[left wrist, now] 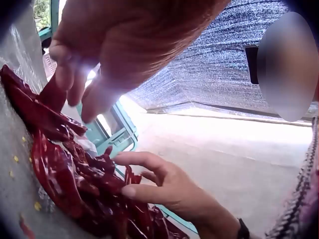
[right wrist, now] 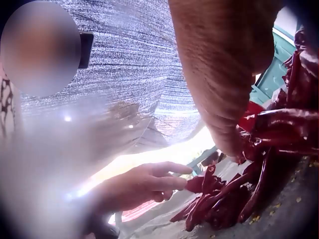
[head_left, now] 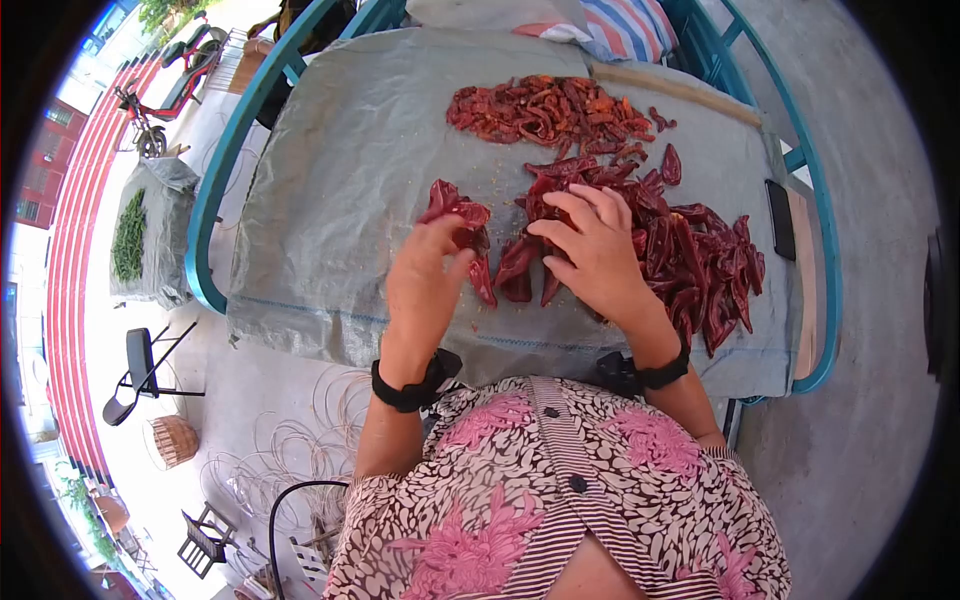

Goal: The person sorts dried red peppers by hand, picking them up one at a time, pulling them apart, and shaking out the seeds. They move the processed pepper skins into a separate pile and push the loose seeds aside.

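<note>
In the head view the left hand [head_left: 424,285] has its bent fingers at a small group of dark red peppers [head_left: 479,270]. The right hand [head_left: 598,258] lies with spread fingers on the left edge of a larger heap of red peppers [head_left: 690,262]. The left wrist view has the left hand [left wrist: 119,45] above glossy peppers [left wrist: 57,172], a pepper at its fingertips; whether it is pinched is unclear. From the right wrist, the right hand [right wrist: 227,64] touches peppers [right wrist: 284,129], its fingertips partly hidden, while the left hand's fingers meet the small group.
Smaller, shrivelled red pieces [head_left: 550,110] lie at the back of the grey sheet [head_left: 330,170]. A black phone [head_left: 779,220] rests at the right, inside the teal rail [head_left: 822,250]. Pale seeds are scattered near the peppers. A striped sack [head_left: 628,28] lies behind.
</note>
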The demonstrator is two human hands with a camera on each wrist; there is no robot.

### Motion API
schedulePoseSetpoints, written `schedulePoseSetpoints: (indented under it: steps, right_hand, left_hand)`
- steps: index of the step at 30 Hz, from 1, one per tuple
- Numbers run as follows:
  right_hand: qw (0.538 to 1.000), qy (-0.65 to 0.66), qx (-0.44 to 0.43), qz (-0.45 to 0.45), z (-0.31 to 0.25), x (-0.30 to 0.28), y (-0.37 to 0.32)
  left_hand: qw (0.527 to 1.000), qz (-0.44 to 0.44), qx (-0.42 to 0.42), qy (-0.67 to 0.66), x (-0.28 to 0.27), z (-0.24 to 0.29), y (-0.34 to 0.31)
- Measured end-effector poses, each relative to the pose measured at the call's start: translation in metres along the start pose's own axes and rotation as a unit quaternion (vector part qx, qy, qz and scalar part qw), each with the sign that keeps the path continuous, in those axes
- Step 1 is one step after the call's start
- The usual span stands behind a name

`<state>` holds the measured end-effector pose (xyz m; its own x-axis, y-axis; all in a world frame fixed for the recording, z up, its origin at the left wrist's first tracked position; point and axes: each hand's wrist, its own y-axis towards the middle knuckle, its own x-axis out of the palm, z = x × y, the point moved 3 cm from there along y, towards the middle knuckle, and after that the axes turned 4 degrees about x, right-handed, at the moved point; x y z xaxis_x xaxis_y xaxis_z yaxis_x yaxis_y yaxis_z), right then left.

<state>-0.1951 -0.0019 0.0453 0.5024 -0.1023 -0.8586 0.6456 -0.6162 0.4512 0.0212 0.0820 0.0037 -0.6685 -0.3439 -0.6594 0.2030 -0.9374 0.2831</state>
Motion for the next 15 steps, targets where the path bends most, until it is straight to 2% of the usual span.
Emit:
schedulePoseSetpoints:
  steps: [3,4,7,9,11,15]
  right_hand:
    - [0.999,-0.033,0.015,-0.013,0.006,0.013,-0.003]
    - [0.999,-0.042,0.02,-0.018,0.006,0.013,-0.003]
    - [0.997,-0.067,0.035,-0.03,0.005,0.012,-0.002]
    - [0.995,-0.082,0.043,-0.038,0.011,0.019,-0.004]
    - [0.997,-0.052,0.049,0.003,0.011,0.017,-0.003]
    - [0.997,0.007,0.062,0.044,0.009,0.01,0.001]
  left_hand:
    - [0.991,-0.091,0.004,0.097,0.013,0.021,-0.015]
    - [0.987,-0.114,-0.023,0.11,0.018,0.025,-0.016]
    - [0.986,-0.139,-0.032,0.091,0.03,0.018,-0.02]
    - [0.991,-0.113,-0.038,0.064,0.031,0.013,-0.019]
    - [0.994,-0.084,-0.039,0.056,0.029,0.004,-0.016]
    - [1.0,-0.023,0.007,-0.002,0.005,0.011,-0.012]
